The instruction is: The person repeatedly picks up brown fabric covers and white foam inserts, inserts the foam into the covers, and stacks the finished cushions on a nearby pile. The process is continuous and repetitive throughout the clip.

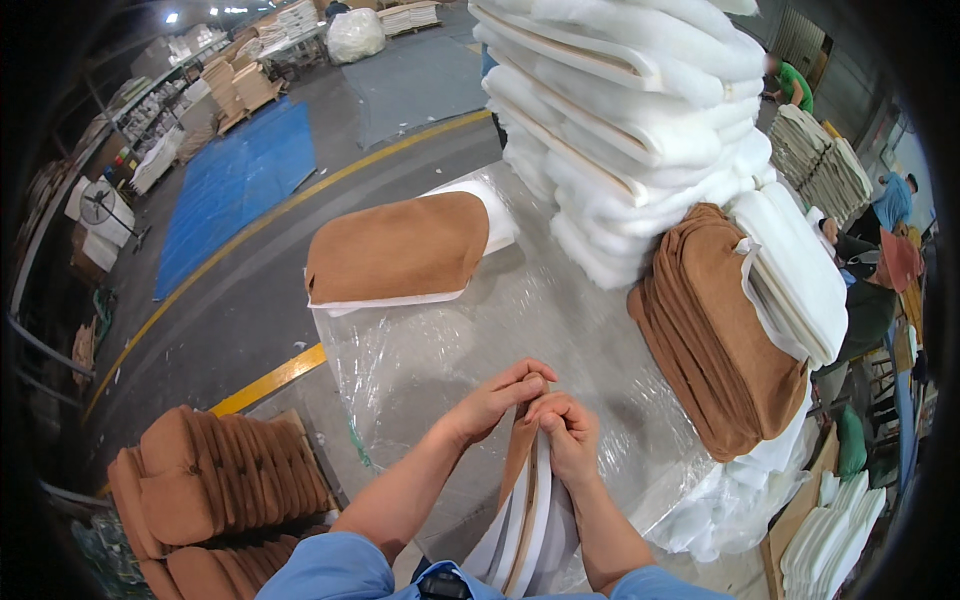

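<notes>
Clear plastic sheeting [560,320] is spread over a worktable in a warehouse. At its near edge, a white foam pad [525,530] is held upright, with a brown fabric cover [519,450] pinched at its top by the left hand [497,398] and right hand [567,430], fingers closed together. Beyond, a covered pad [400,250] lies flat, brown covers [715,340] are stacked to the right, and white pads [630,110] are piled behind.

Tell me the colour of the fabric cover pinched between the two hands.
Tan brown, over white foam padding; the cover shows in the head view, pinched by left hand and right hand.
</notes>
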Tool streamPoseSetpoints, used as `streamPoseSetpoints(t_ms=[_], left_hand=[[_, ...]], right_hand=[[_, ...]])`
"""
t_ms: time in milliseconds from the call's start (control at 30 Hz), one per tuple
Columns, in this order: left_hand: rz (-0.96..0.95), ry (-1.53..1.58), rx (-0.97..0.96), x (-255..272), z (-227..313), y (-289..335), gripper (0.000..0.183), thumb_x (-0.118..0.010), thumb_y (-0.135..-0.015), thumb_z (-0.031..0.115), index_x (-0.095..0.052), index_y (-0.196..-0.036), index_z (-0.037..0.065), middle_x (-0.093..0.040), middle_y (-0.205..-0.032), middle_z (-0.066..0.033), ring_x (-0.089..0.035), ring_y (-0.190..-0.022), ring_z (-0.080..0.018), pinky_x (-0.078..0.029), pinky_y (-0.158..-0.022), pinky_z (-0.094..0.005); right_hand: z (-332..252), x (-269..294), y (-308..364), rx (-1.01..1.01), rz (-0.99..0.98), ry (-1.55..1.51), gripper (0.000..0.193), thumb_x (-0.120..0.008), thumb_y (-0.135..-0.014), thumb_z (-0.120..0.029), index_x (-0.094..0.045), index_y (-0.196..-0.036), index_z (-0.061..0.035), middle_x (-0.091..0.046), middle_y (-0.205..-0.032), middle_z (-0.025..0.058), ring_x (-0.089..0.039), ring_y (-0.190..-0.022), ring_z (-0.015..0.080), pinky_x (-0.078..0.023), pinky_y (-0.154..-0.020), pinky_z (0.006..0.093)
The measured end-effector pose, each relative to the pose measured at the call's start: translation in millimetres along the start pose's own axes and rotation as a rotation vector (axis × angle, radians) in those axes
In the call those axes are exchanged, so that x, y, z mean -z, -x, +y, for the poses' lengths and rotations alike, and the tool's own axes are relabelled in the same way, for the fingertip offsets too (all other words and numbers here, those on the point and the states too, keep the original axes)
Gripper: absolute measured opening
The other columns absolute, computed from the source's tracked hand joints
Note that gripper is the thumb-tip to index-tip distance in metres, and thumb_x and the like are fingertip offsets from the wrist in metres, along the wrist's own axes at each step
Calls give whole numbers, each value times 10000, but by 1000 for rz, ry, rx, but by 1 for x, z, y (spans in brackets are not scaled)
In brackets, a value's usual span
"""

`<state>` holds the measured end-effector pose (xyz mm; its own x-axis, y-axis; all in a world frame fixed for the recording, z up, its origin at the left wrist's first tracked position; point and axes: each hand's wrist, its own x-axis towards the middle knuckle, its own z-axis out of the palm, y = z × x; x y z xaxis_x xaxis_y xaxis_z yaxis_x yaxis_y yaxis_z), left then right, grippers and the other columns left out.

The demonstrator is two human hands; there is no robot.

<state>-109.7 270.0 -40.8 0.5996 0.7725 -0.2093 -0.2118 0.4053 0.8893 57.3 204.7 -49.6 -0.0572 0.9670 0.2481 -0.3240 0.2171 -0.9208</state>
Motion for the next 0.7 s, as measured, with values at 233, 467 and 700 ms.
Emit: streamPoseSetpoints(t_ms=[233, 467, 700], left_hand=[[90, 78, -94, -20, -20, 7, 417, -608, -1069, 378, -583, -1376, 98, -600, -1143, -26, -552, -1089, -138, -457, -996, -345], [160, 458, 39, -100, -108, 66, 739, -409, -1138, 515, -272, -1654, 4, -423, -1635, -113, -413, -1487, -262, -298, -1255, -351], [436, -367, 326, -109, -183, 235, 555, -581, -1091, 430, -594, -1457, 13, -641, -1465, -106, -609, -1319, -296, -472, -1132, -450]], right_hand=[[-2, 2, 20, -24, 65, 54, 117, -670, -1029, -77, -703, -954, 6, -733, -1040, 91, -657, -991, 173, -514, -936, 330], [-40, 63, -16, -214, 103, 231, 307, -593, -1097, -264, -757, -1043, -10, -735, -901, 39, -552, -679, 84, -480, -648, 262], [-102, 174, -9, -840, -35, 891, 557, -625, -1053, -492, -657, -1392, -51, -708, -1064, 54, -569, -761, 126, -475, -656, 313]])
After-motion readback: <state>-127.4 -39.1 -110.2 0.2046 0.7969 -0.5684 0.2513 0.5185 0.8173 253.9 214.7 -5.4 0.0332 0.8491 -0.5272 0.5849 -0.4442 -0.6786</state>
